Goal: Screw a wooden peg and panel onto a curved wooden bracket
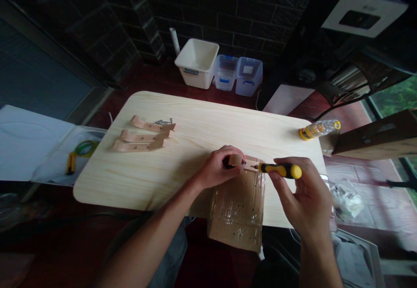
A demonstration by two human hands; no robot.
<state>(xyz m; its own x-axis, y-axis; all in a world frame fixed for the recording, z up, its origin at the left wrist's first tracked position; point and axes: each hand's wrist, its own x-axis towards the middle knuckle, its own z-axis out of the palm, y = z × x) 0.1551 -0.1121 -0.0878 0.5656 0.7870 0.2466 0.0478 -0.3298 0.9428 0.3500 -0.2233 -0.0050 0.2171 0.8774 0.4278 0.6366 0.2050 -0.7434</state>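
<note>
My right hand (301, 192) is closed around the handle of a yellow and black screwdriver (282, 170), held nearly level. Its tip meets a curved wooden hook (235, 160) near a dark screw. My left hand (221, 166) grips that hook by its curled end and holds it against a taped cardboard piece (239, 201). The cardboard has several small holes and overhangs the table's front edge. Three similar wooden hooks (140, 146) lie at the table's left, beside a little heap of loose screws (163, 122).
The light wooden table (195, 118) has rounded corners. A clear bottle-shaped container with yellow ends (319, 129) lies at its right. Beyond the table stand a white bin (197, 64) and two clear boxes (249, 77). Left of the table is an open white box (74, 157) with tape inside.
</note>
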